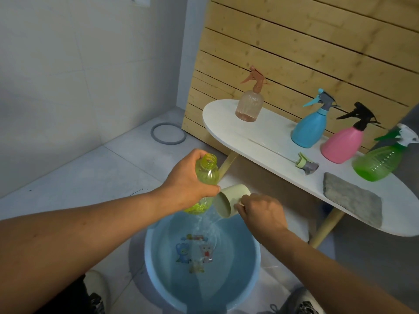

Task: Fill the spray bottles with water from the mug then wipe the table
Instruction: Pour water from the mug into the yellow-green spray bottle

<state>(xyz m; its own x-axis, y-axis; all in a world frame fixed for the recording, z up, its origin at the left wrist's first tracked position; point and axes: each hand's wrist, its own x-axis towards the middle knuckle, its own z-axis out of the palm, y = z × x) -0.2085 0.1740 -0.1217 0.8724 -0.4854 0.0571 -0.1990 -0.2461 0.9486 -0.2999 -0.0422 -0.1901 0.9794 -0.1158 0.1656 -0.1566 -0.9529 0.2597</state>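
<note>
My left hand [189, 180] is wrapped around the yellow-green bottle [205, 177], which has no cap and tilts over the blue basin [249, 266] on the floor. My right hand [260, 211] grips the handle of the pale mug [229, 200], tipped so water streams into the basin just beside the bottle's base. The basin sits between my shoes, close under the near edge of the white oval table [217, 123]. On the table stand four capped spray bottles: peach [249, 105], blue [310, 128], pink [342, 143] and green [378, 164], ranged along the far side by the slatted wood wall. The loose spray head [306, 165] lies near the front edge, and the grey cloth [353, 200] reaches almost to it. To my left the tiled floor is open (only a grey ring [168, 133] lies there). The basin's bottom shows cartoon animals; its lettering is too blurred to read.
</note>
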